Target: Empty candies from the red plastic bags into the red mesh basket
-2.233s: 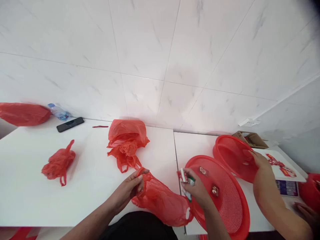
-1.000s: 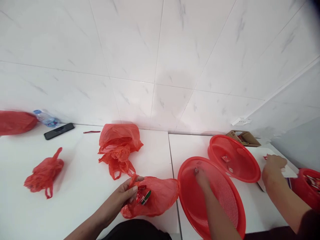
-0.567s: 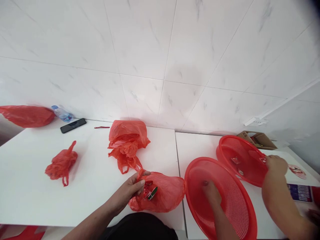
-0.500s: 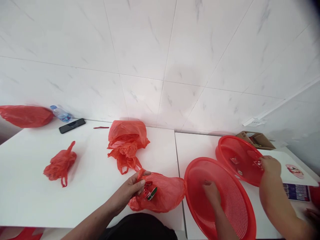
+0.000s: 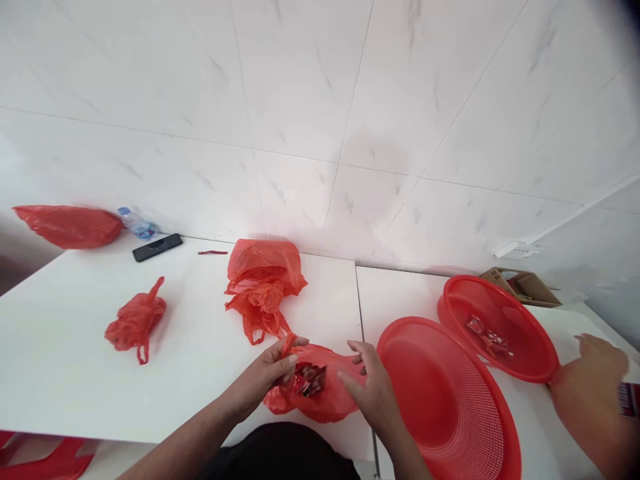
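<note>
A thin red plastic bag [image 5: 333, 407] lies spread at the table's front edge. My left hand [image 5: 273, 370] pinches its handle at the upper left. Small wrapped packets [image 5: 309, 380], red and dark brown, show in the bag's mouth. Over the bag's right side hovers my right hand [image 5: 371, 380], its thumb and fingers apart with nothing between them. Just right of that hand stands a large red plastic basket [image 5: 493, 373]; its visible inside shows no packets. Behind the bag rests a pile of folded red plastic bags [image 5: 265, 263].
A second red basket [image 5: 545, 347] holds a few packets; beside it is another person's hand [image 5: 600, 360]. A cardboard box [image 5: 537, 288] stands behind. At left are a knotted red bag [image 5: 136, 320], a phone [image 5: 158, 247], a water bottle [image 5: 137, 223] and a larger red bag [image 5: 70, 225].
My right hand has come out of the near basket and over to the bag, and is open. More packets show in the bag. The other person's hand has moved right, leaving packets in the far basket.
</note>
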`<state>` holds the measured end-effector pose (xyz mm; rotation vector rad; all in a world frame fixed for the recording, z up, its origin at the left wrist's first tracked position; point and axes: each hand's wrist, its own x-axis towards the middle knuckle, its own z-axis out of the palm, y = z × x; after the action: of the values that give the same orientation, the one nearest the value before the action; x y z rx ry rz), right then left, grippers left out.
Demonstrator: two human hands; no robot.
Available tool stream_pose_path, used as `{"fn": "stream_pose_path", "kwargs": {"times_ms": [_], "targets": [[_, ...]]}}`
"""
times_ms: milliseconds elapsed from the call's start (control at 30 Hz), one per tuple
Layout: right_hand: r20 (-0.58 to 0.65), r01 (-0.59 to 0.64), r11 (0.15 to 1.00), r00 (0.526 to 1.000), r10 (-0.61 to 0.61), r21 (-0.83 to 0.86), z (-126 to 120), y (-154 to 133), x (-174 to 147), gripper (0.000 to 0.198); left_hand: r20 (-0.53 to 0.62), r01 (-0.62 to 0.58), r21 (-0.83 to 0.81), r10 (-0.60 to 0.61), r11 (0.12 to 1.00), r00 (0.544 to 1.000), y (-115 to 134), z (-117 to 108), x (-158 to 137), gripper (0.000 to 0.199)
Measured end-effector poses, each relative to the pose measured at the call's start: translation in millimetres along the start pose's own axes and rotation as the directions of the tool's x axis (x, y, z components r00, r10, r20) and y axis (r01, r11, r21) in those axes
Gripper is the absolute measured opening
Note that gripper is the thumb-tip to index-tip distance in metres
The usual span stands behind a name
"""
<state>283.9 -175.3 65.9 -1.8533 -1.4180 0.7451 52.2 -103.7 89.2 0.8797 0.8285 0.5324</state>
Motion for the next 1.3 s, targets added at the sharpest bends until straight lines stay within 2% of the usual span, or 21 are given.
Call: {"fn": "stream_pose_path", "kwargs": {"times_ms": [67, 133, 233, 367, 467, 567, 700, 800, 933, 1000, 1033, 1100, 1167, 1200, 1233, 1300], "targets": [[-0.093, -0.021, 0.995, 0.996, 0.011, -0.103, -3.7, 5.0, 2.7, 0.038, -0.016, -0.006, 0.012, 0.006, 1.000, 1.000, -0.1, -1.6, -3.4, 0.053], [-0.140, -0.062, 0.977, 0.990, 0.033, -0.204, -8.7, 11.5, 3.6, 0.039, -0.025, -0.005, 0.015, 0.005, 1.000, 1.000, -0.9, -3.5, -5.7, 0.054], [-0.104, -0.159, 0.949, 0.985, 0.135, -0.274, -10.9, 19.1, -1.0, 0.056, -0.006, -0.003, 0.002, 0.003, 1.000, 1.000, -2.2, -5.1, -6.6, 0.054], [-0.050, -0.305, 0.920, 0.952, 0.302, -0.245, -0.2, 26.8, -11.6, 0.074, 0.013, -0.008, 0.005, 0.008, 1.000, 1.000, -3.5, -5.2, -6.0, 0.053], [-0.037, -0.364, 0.904, 0.930, 0.365, -0.225, 10.6, 34.3, -15.6, 0.070, 0.007, -0.012, 0.003, 0.012, 1.000, 1.000, -5.4, -5.6, -6.8, 0.053], [-0.034, -0.385, 0.902, 0.922, 0.386, -0.194, 15.0, 41.2, -15.2, 0.051, -0.001, -0.012, 0.006, 0.012, 1.000, 1.000, -5.8, -6.6, -9.2, 0.053], [-0.011, -0.345, 0.923, 0.937, 0.348, -0.169, 0.4, 36.5, -11.5, 0.012, -0.028, -0.029, 0.109, 0.033, 0.994, 0.999, 6.2, -10.9, -15.0, 0.048], [0.000, -0.232, 0.964, 0.972, 0.234, -0.126, -22.3, 18.6, -9.9, 0.021, -0.045, -0.069, 0.320, 0.088, 0.945, 0.995, 26.4, -18.1, -23.6, 0.033], [0.022, -0.068, 0.988, 0.998, 0.065, 0.140, -39.0, -9.6, -10.1, 0.022, -0.052, -0.117, 0.628, 0.191, 0.769, 0.980, 56.1, -28.4, -42.1, 0.026], [0.086, -0.101, 0.919, 0.994, 0.073, 0.381, -32.0, -20.1, -9.3, 0.022, -0.018, -0.149, 0.710, 0.229, 0.688, 0.973, 67.2, -29.6, -51.3, 0.021], [0.115, -0.137, 0.847, 0.989, 0.090, 0.514, -24.9, -24.5, -8.4, 0.023, 0.005, -0.169, 0.736, 0.245, 0.656, 0.970, 71.4, -28.7, -55.1, 0.018], [0.136, -0.183, 0.649, 0.983, 0.122, 0.739, -7.0, -31.7, -6.0, 0.025, 0.030, -0.200, 0.772, 0.279, 0.604, 0.960, 76.8, -24.7, -60.2, 0.014], [0.138, -0.197, 0.481, 0.978, 0.156, 0.854, 9.5, -37.3, -3.9, 0.032, 0.034, -0.200, 0.797, 0.289, 0.569, 0.957, 79.3, -18.9, -62.4, 0.014], [0.140, -0.202, 0.440, 0.975, 0.170, 0.875, 15.4, -39.6, -3.6, 0.035, 0.037, -0.194, 0.806, 0.279, 0.559, 0.960, 79.6, -15.8, -62.6, 0.014], [0.142, -0.212, 0.438, 0.972, 0.187, 0.874, 19.3, -41.7, -3.9, 0.037, 0.044, -0.187, 0.813, 0.262, 0.551, 0.964, 79.5, -12.6, -62.4, 0.014], [0.163, -0.247, 0.538, 0.966, 0.200, 0.806, 22.0, -45.9, -6.7, 0.036, 0.068, -0.182, 0.820, 0.224, 0.542, 0.972, 77.8, -6.1, -61.3, 0.016]]}}
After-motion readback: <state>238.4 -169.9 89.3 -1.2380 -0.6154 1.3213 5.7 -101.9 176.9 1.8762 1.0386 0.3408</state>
